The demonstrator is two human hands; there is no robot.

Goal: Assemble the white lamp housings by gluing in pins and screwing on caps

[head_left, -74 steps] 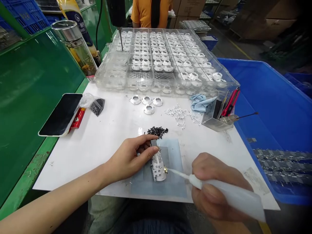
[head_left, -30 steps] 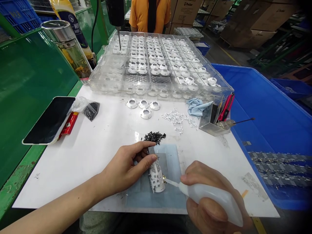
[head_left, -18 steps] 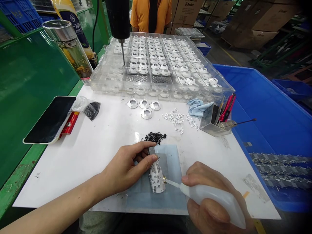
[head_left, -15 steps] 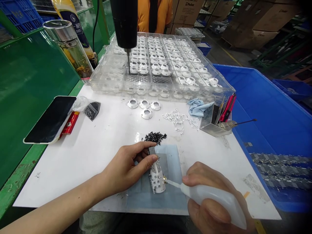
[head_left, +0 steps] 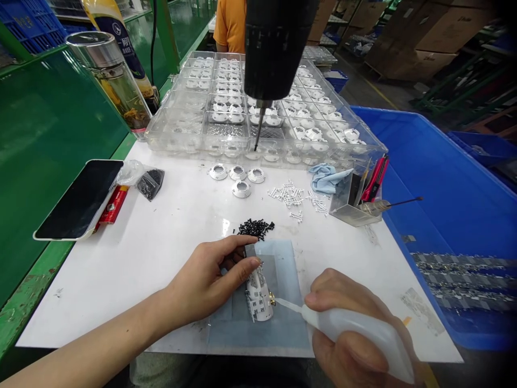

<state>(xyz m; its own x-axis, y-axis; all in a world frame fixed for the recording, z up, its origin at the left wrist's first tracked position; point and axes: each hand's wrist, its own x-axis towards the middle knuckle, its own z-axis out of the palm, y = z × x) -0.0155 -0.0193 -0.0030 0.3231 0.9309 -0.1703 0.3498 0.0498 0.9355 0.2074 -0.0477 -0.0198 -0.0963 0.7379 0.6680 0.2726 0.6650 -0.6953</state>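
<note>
My left hand is closed on a white cylindrical part with small metal pieces on its surface, pinching its far end between thumb and fingers. The part lies tilted over a blue mat. In my right hand is a white squeeze bottle with a thin nozzle. The nozzle's tip is at a small brass-coloured piece on the part's right side; whether it touches I cannot tell. A heap of small black screws lies just beyond my left hand.
A black electric screwdriver hangs above the table before a clear tray of white parts. Several white rings, white pins, a tool holder and a phone lie about. A blue bin stands at right.
The hanging screwdriver has swung to the right and nearer. Both hands keep nearly the same pose, with the nozzle still at the brass-coloured piece. The view has shifted slightly.
</note>
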